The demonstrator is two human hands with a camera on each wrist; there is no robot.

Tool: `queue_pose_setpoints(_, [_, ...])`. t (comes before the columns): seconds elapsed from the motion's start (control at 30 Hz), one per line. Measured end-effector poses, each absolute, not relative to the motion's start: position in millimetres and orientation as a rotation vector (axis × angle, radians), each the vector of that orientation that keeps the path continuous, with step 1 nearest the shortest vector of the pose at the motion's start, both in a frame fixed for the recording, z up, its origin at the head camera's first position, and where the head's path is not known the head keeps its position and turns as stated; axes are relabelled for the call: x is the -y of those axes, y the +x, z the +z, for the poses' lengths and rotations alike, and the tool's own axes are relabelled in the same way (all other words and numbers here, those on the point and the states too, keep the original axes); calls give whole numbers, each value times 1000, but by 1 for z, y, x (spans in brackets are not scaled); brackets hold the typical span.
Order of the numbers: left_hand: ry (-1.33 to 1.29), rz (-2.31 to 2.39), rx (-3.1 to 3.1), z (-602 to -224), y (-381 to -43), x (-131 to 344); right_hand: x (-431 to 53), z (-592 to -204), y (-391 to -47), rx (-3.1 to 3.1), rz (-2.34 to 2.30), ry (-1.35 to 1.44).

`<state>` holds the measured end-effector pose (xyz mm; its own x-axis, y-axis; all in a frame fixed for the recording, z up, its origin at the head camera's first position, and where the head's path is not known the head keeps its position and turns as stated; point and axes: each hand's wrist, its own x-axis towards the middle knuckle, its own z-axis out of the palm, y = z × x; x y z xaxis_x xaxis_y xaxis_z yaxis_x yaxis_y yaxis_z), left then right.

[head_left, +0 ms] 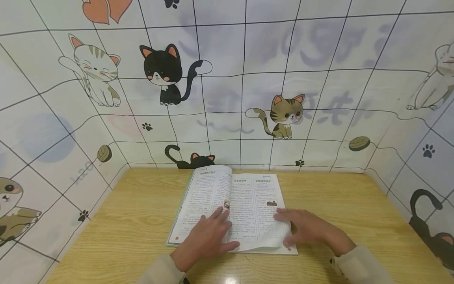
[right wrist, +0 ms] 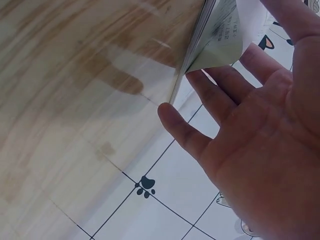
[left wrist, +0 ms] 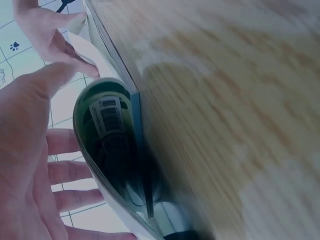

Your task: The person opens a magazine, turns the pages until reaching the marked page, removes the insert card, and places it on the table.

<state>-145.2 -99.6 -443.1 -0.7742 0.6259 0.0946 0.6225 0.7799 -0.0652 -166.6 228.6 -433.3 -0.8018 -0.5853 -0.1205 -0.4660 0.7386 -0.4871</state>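
Observation:
An open magazine (head_left: 244, 213) with printed columns lies on the wooden table. My left hand (head_left: 207, 234) rests across the lower inner part of the left page, fingers spread, thumb reaching over the gutter. The left wrist view shows the left page and cover bowed up beside that hand (left wrist: 30, 150), with a barcode label (left wrist: 107, 115) inside the curve. My right hand (head_left: 306, 227) is at the right page's outer edge, fingertips on the page and thumb by the lower corner. That page corner (right wrist: 220, 52) curls up close to the fairly straight fingers.
The wooden table (head_left: 134, 209) stretches out on both sides of the magazine. Behind and beside it stand white gridded walls (head_left: 220, 86) with cartoon cats and paw prints. Cream sleeves (head_left: 361, 264) cover both forearms.

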Motion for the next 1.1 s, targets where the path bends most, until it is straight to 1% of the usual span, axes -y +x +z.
queue_pose_setpoints(0.2, [-954,67,2898,-441,-143,91,-225,-432,-166,-2749,-610,-890])
queue_pose_setpoints(0.6, [-962,107,2865,-442,-143,90,-219,-429,-169,-2917,-582,-1035])
queue_pose_setpoints(0.97, [-970,98,2760,-445,-144,95,-212,-423,-170,-2984,-662,-1068])
queue_pose_setpoints(1.1, [-1013,73,2686,-444,-145,96,-211,-421,-168,-2991,-711,-1042])
